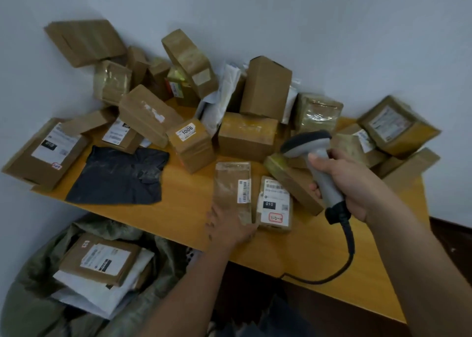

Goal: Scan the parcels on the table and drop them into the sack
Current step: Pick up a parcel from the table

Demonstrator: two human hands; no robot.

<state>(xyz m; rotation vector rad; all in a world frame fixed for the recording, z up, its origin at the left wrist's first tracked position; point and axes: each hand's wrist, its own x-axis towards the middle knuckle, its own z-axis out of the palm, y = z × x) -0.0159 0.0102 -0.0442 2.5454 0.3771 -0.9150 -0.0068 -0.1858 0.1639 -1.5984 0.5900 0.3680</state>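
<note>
Several brown cardboard parcels lie heaped on the wooden table (184, 209). My right hand (350, 183) grips the grey barcode scanner (319, 168) by its handle, head aimed left over the pile. My left hand (227, 226), blurred, touches the near end of a flat brown parcel (231, 188) with a small barcode label. Beside it lies a small parcel (274, 203) labelled 010. The green sack (33, 272) sits open below the table's left edge, holding a brown labelled parcel (99, 260) and a white mailer (102, 295).
A black plastic mailer (117, 175) lies flat on the table's left part. A box marked 1006 (190, 145) stands mid-table. White walls (332, 30) close the corner behind the pile. The scanner's cable (342, 260) loops over the table's near edge.
</note>
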